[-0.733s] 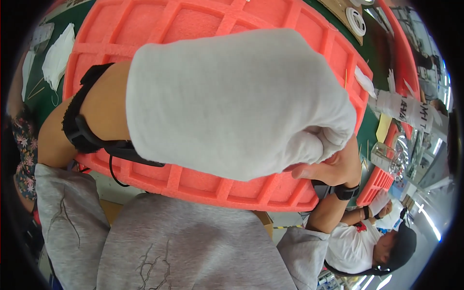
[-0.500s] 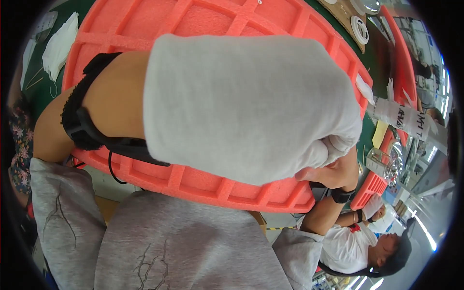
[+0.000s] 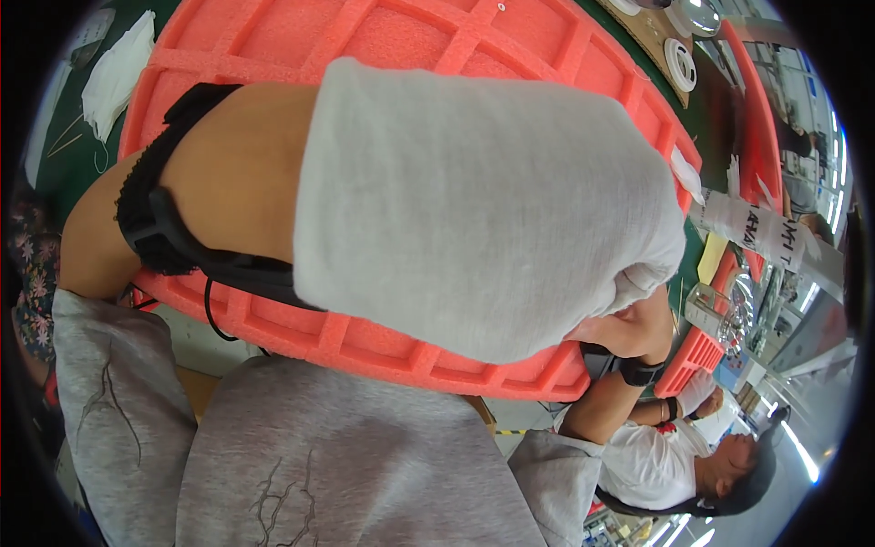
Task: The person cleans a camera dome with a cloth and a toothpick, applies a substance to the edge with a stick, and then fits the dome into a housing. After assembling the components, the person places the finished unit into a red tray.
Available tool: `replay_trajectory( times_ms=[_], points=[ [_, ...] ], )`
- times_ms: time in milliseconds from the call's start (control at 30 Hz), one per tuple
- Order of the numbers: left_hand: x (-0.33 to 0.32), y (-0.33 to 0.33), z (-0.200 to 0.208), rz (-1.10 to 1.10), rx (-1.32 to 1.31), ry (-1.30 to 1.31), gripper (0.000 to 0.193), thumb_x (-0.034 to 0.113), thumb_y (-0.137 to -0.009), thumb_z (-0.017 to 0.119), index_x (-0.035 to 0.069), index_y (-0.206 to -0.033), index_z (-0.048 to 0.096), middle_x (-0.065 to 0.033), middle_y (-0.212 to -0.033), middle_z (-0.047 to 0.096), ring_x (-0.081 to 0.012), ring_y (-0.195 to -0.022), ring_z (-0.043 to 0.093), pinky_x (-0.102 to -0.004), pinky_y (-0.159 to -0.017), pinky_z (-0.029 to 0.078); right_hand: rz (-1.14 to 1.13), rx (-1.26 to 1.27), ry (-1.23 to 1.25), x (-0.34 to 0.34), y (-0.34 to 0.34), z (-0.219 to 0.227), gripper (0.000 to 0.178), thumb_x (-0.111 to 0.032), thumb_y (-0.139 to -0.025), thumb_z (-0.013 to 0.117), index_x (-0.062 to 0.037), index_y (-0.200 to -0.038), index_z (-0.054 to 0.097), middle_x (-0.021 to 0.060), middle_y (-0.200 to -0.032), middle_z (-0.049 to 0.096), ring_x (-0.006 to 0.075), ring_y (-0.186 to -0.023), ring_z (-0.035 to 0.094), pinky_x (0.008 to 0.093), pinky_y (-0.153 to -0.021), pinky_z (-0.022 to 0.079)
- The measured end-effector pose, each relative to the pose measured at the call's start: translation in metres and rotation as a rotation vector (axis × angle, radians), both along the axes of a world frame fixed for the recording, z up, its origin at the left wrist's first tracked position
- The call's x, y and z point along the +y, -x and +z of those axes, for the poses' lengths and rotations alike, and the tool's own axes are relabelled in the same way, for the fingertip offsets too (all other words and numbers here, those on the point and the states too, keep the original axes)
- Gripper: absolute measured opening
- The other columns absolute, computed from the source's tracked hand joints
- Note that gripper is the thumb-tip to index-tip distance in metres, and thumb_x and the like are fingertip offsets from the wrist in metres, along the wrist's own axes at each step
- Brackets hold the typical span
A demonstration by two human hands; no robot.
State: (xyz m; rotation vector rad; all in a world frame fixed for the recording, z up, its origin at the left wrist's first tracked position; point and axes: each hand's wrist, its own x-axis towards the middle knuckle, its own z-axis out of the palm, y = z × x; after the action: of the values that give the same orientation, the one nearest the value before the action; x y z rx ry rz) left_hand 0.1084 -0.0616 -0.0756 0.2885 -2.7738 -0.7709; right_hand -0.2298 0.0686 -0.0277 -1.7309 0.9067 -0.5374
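My left hand is inside a loose white cloth glove [image 3: 483, 210], which fills the middle of the view close to the camera. The glove hides the fingers, and its far right end is bunched in folds. At those folds my bare right hand [image 3: 629, 330] is closed on the cloth, with some of its fingertips hidden behind it. A black strap [image 3: 150, 223] with a dark device circles my left forearm, and a black band [image 3: 641, 371] sits on my right wrist. Beneath both arms lies a red foam tray [image 3: 383, 36] with square compartments.
A crumpled white cloth or mask [image 3: 118, 73] lies on the green table at far left, near thin sticks. White rings [image 3: 679, 64] and clear domes sit on a board at upper right. Beyond my right arm are a red basket [image 3: 688, 363], a clear container [image 3: 706, 310] and another person [image 3: 652, 465].
The glove has shifted slightly to the right, and a little more bare left forearm shows behind its cuff. My right hand stays at the bunched end, slightly lower.
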Motion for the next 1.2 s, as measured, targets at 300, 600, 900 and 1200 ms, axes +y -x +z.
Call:
replay_trajectory(
  times_ms=[300,600,900,1200],
  points=[
    [-0.004,-0.003,-0.009,-0.006,0.090,-0.034,0.043,0.023,-0.084,0.074,0.005,-0.122,0.068,-0.0120,-0.122,0.068,-0.0323,-0.102,0.068,-0.0413,-0.087,0.055,-0.070,-0.014,-0.052,0.003,-0.004,0.000,0.091,-0.025,-0.069,0.094,0.0057,-0.142,0.049,0.0201,-0.138,0.056,0.0337,-0.124,0.057,0.0422,-0.105,0.044],
    [-0.009,0.015,0.000,-0.073,0.079,-0.283,0.031,0.017,-0.084,0.073,0.005,-0.112,0.068,-0.0087,-0.108,0.068,-0.0266,-0.092,0.067,-0.0376,-0.080,0.053,-0.129,-0.014,-0.070,0.005,0.005,0.010,0.090,-0.029,-0.071,0.092,0.0054,-0.142,0.049,0.0211,-0.138,0.055,0.0355,-0.124,0.055,0.0432,-0.106,0.043],
    [-0.007,0.046,0.018,-0.137,0.060,-0.563,0.019,0.010,-0.084,0.071,0.006,-0.102,0.068,-0.0055,-0.093,0.067,-0.0209,-0.082,0.065,-0.0340,-0.074,0.051,-0.186,-0.018,-0.120,0.007,-0.009,0.005,0.089,-0.033,-0.074,0.090,0.0052,-0.142,0.049,0.0220,-0.139,0.053,0.0374,-0.125,0.054,0.0442,-0.106,0.042],
    [-0.008,0.089,0.058,-0.194,0.031,-0.839,0.008,0.004,-0.083,0.069,0.006,-0.091,0.069,-0.0022,-0.079,0.066,-0.0152,-0.071,0.063,-0.0304,-0.067,0.050,-0.235,-0.030,-0.166,0.006,-0.004,0.006,0.088,-0.037,-0.076,0.088,0.0049,-0.143,0.049,0.0229,-0.140,0.052,0.0393,-0.125,0.053,0.0453,-0.107,0.040]
  ],
)
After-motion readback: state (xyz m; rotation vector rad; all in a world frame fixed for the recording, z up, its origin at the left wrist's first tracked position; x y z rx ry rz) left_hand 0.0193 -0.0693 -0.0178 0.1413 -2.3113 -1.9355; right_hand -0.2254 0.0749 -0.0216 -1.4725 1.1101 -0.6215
